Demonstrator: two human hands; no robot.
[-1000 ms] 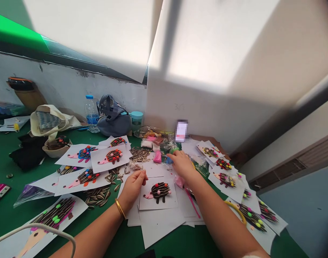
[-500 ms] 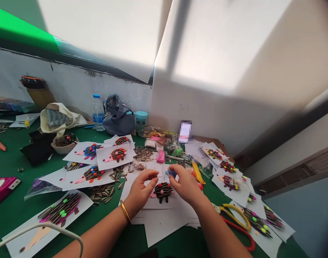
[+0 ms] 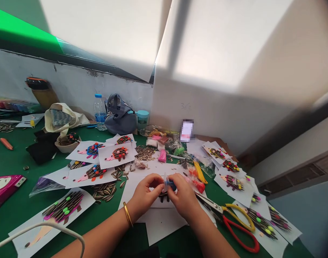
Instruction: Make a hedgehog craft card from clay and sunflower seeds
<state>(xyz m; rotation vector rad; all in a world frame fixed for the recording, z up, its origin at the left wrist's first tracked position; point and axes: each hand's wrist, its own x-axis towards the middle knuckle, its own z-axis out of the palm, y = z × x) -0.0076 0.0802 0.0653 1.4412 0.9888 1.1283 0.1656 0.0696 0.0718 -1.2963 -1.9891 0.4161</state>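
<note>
A person's 2 bare hands meet over a green counter [image 3: 126, 243], working at a small blue packet [image 3: 171, 185] with a clear wrapper. The right hand [image 3: 182, 195] pinches the packet between thumb and curled fingers, nearly closed. The left hand [image 3: 149, 191], a gold bracelet [image 3: 128, 214] at its wrist, is bent inward with thumb and fingertips almost together at the wrapper's clear edge; whether it grips the film cannot be told. Directly beneath lies a white sheet [image 3: 156, 205] bearing a hedgehog picture, mostly hidden by the hands, with its dark legs [image 3: 164, 199] showing below them.

Just beside the right forearm, scissors [image 3: 222, 212] with 1 yellow and 1 red handle lie on the counter, blades pointing toward the papers. Beyond the right hand are a red packet [image 3: 198, 186] and a yellow packet [image 3: 199, 172]; farther back sits a pink packet [image 3: 162, 156]. Striped seeds [image 3: 105, 193] are heaped left of the hands, beside overlapping hedgehog cards [image 3: 117, 156]. More cards [image 3: 231, 181] fan out at right. A water bottle [image 3: 100, 117] and a grey-blue bag [image 3: 121, 123] stand near the wall.
</note>
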